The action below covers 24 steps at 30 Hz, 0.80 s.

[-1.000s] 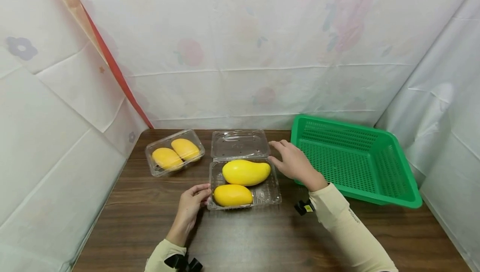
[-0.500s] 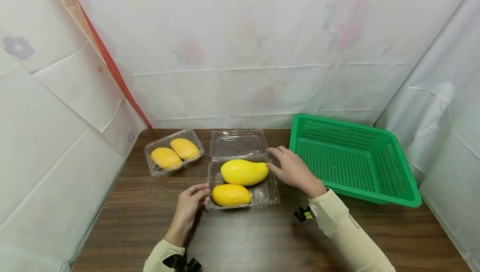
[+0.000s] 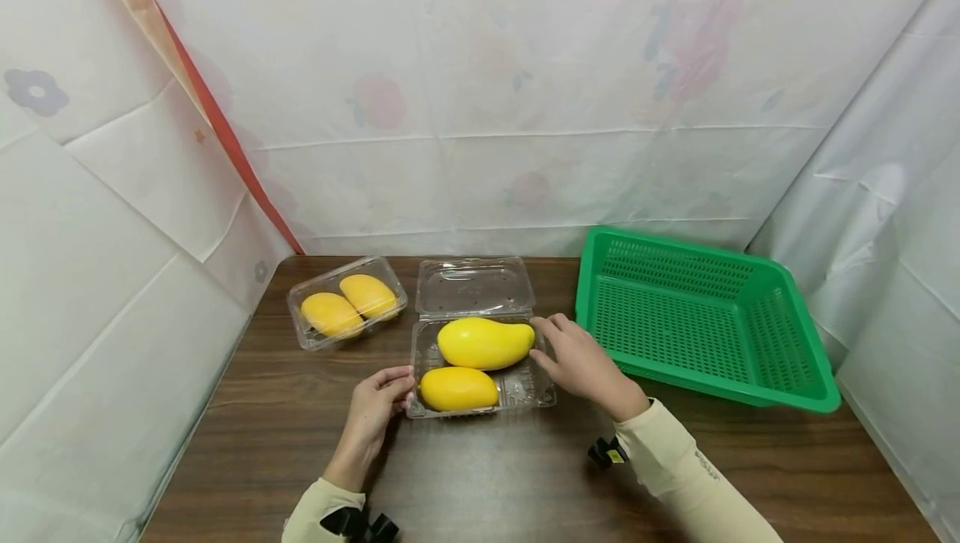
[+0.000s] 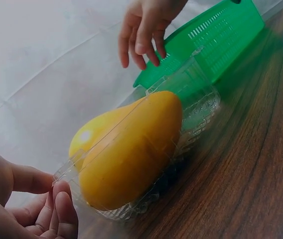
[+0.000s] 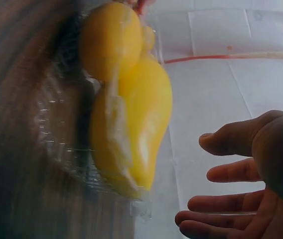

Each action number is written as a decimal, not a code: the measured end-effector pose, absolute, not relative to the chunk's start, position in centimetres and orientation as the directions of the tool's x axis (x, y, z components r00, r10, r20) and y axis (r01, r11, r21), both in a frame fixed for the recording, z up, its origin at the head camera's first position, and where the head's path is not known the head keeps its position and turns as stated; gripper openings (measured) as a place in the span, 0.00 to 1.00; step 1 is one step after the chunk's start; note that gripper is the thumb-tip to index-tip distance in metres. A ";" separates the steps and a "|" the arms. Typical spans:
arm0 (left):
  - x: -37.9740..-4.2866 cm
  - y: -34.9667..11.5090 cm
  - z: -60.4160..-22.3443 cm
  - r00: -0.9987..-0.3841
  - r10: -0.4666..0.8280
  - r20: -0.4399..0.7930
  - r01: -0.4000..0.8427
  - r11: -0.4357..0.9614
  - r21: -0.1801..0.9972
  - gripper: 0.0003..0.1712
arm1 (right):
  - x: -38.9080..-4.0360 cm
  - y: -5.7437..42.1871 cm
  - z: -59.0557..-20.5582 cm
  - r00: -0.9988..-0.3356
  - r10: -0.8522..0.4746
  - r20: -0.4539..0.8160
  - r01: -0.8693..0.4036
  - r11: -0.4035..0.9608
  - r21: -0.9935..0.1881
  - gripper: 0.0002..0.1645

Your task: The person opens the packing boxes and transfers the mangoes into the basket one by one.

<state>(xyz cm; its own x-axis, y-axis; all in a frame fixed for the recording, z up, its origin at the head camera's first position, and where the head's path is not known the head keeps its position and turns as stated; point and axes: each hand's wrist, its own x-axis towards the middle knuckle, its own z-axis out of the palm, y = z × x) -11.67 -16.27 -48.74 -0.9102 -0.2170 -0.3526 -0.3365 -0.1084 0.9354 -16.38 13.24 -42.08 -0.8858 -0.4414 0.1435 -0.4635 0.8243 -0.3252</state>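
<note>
On the table lies an opened clear plastic clamshell box (image 3: 525, 389), its lid (image 3: 474, 286) folded back flat behind it. In the tray, a plump yellow mango (image 3: 483, 343) with a narrow right end lies behind a smaller orange-yellow mango (image 3: 459, 389). My left hand (image 3: 375, 406) pinches the box's left rim between thumb and fingers, as the left wrist view shows up close. By the box's right side, my right hand (image 3: 585, 360) hovers with fingers spread and nothing in it. In the right wrist view those fingers (image 5: 221, 203) are apart from the mangoes.
A closed clear box (image 3: 315, 345) with two mangoes sits at the table's back left. The green perforated basket (image 3: 813, 360) stands at the right, just beyond the right hand. White curtains (image 3: 450, 110) border the back and sides of the wooden table (image 3: 480, 485).
My right hand has drawn a little toward me along the box's right side, from near the lid hinge to the tray. The left hand keeps its pinch on the rim.
</note>
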 end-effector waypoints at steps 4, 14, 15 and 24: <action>-11.6 -16.4 -48.7 -0.910 -0.215 -0.355 -0.340 -0.103 0.935 0.18 | -15.3 13.1 -42.6 -0.888 -0.437 0.142 -0.459 0.835 -0.302 0.31; -11.4 -16.7 -48.8 -0.911 -0.198 -0.361 -0.346 -0.109 0.932 0.19 | -14.4 13.2 -44.1 -0.897 -0.421 0.135 -0.440 0.822 -0.362 0.30; -11.4 -16.7 -48.8 -0.911 -0.198 -0.362 -0.347 -0.108 0.932 0.19 | -14.4 13.2 -44.3 -0.898 -0.419 0.134 -0.438 0.821 -0.367 0.30; -11.6 -17.0 -48.7 -0.911 -0.193 -0.363 -0.353 -0.088 0.932 0.19 | -14.6 13.4 -45.1 -0.897 -0.416 0.146 -0.437 0.798 -0.415 0.30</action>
